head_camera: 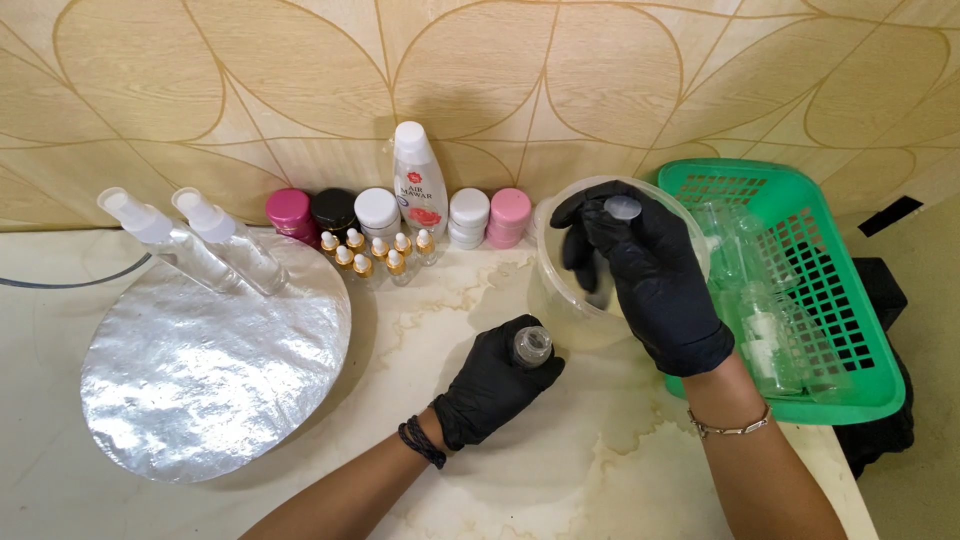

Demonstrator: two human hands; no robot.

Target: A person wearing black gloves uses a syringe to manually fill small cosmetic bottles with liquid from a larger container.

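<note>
My left hand (495, 385), in a black glove, is closed around a small clear bottle (532, 346) with an open neck, held upright just above the marbled table (560, 480). My right hand (650, 270), also gloved in black, hovers over a clear plastic bowl (552, 290) and pinches a small clear round cap (622, 208) between its fingertips. The bowl sits just right of the bottle, and my right hand covers most of its inside.
A green plastic basket (850, 300) with several clear bottles stands at the right edge. A round silver foil board (215, 365) carries two spray bottles (200, 245) at left. Along the wall stand coloured jars (290, 212), a white bottle (418, 180) and several small gold-collared dropper bottles (375, 255).
</note>
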